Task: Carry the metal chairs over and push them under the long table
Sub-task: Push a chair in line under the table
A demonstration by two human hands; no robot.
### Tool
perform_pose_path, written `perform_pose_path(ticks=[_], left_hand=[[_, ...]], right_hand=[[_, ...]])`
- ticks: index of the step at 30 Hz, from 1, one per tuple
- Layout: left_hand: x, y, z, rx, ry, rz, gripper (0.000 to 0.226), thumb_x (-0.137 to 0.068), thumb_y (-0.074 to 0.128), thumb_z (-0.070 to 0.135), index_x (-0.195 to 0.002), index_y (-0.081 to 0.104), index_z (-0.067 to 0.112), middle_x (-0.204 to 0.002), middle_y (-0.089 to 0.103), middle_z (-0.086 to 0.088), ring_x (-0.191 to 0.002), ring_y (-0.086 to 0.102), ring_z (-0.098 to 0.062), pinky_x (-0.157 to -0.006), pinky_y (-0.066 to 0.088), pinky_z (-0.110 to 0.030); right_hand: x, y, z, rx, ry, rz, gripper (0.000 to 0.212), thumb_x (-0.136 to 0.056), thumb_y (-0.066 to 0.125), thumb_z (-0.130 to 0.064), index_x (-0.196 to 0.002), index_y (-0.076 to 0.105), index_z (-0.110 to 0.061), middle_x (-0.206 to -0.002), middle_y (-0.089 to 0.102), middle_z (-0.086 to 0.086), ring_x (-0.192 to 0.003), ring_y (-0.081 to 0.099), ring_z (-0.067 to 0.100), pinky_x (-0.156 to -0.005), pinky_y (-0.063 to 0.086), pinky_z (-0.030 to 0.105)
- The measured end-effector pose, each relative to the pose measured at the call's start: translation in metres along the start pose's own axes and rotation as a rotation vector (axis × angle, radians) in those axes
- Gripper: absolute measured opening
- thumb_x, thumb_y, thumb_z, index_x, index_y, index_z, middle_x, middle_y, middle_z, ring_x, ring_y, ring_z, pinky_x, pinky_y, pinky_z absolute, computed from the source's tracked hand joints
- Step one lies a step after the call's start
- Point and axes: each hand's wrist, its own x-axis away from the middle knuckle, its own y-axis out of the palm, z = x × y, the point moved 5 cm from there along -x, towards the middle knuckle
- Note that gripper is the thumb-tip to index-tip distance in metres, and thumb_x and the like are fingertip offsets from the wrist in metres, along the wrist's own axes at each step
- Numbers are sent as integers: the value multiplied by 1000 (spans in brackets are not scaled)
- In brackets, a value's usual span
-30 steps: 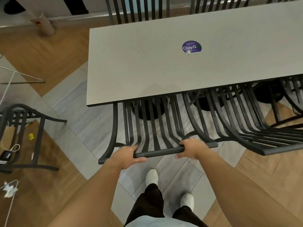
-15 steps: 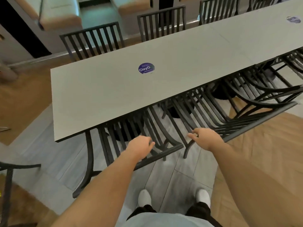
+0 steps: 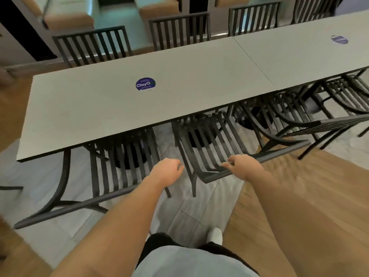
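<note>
Long table (image 3: pixel 179 92): pale grey top in two sections butted end to end, the seam running diagonally right of centre; it spans the view from lower left to upper right. Sticker (image 3: pixel 145 84): round, dark blue, lettered "ClayG", on the near section; a second sticker (image 3: pixel 339 39), blurred, on the far section. Left chair (image 3: pixel 111 176): black metal, slatted, seat under the table's near edge, top rail slanting across the floor toward the lower left, clear of both hands. Middle chair (image 3: pixel 211 144): same make, just right of the first, seat under the table, backrest leaning toward the viewer. Right chairs (image 3: pixel 311 124): further black slatted frames tucked along the same side, overlapping and hard to tell apart. Far chairs (image 3: pixel 93 45): three or more upright slatted backs along the opposite edge. Left hand (image 3: pixel 165 172): loosely curled, holding nothing, in the gap between the left and middle chairs, touching neither as far as the blur allows. Right hand (image 3: pixel 244 168): on the middle chair's top rail, fingers (image 3: pixel 229 163) curled over the bar; how firmly it grips cannot be told. Floor (image 3: pixel 199 206): grey tile under the table, wood planks to the right and lower left. Also visible: bare forearms, dark trousers, one white shoe (image 3: pixel 215 235) on the tile.
</note>
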Motion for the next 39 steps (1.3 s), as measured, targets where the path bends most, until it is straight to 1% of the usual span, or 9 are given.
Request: perform_pose_path(ticks=[6,10,13,18,25,29,32,35,39], left_hand=[[-15,16,50,6,20,-26,36,-108,41,39,-118,66,16,-100,70,-3,-89,66,-24,-76,54,-37],[-36,24,67,10,56,-70,38,-108,41,39,-129,65,19,-113,72,-3,-99,67,-23,-88,56,-42],[-53,29,81,-5,91,-93,36,-108,40,37,-125,67,19,-105,72,-2,-91,67,-20,-85,57,-40],[-78,38,102,-13,136,-142,39,-109,40,41,-132,64,20,-118,71,-1,-103,67,-21,-89,56,-37],[-95,57,120,18,107,-173,39,-108,43,42,-124,68,17,-111,72,-3,-101,68,-21,-89,56,-40],[-100,85,139,66,20,-292,68,-97,51,66,-141,58,16,-125,68,-5,-114,63,-23,-94,53,-37],[-100,111,152,57,-99,-331,80,-87,55,77,-139,57,18,-106,69,-3,-96,65,-20,-86,57,-40],[-101,129,168,-9,-232,-241,50,-95,57,61,-125,60,21,-100,65,-2,-97,65,-23,-82,56,-41],[-102,133,183,-146,-418,-87,30,-101,54,32,-129,62,23,-111,66,-6,-103,64,-28,-87,55,-41]], right_hand=[[-10,-14,43,14,6,18,57,-98,46,-63,-136,59,-21,-125,66,0,-111,62,23,-90,53,40],[-14,-18,58,-8,41,36,56,-99,47,-60,-138,57,-23,-124,66,2,-109,64,22,-92,53,41],[-18,-19,69,-10,58,36,54,-98,48,-59,-137,58,-23,-127,65,2,-117,60,25,-97,52,43],[-28,-26,87,-28,87,36,59,-98,49,-61,-143,54,-24,-134,62,3,-122,58,26,-98,51,42],[-44,-27,125,-53,37,0,87,-80,42,-88,-139,57,-27,-129,64,-2,-118,60,21,-96,52,40],[-64,-29,152,-8,-32,-56,104,-64,45,-100,-138,56,-28,-127,64,-3,-115,60,19,-96,53,42],[-80,-28,170,112,-101,-112,80,-74,60,-84,-133,58,-30,-122,64,-4,-111,60,18,-93,54,40],[-100,-28,192,214,-219,-105,37,-85,68,-59,-111,64,-32,-98,61,-10,-94,62,14,-83,54,34],[-122,-31,217,322,-316,-93,17,-94,61,-41,-107,64,-31,-94,61,-9,-88,62,15,-84,55,36]])
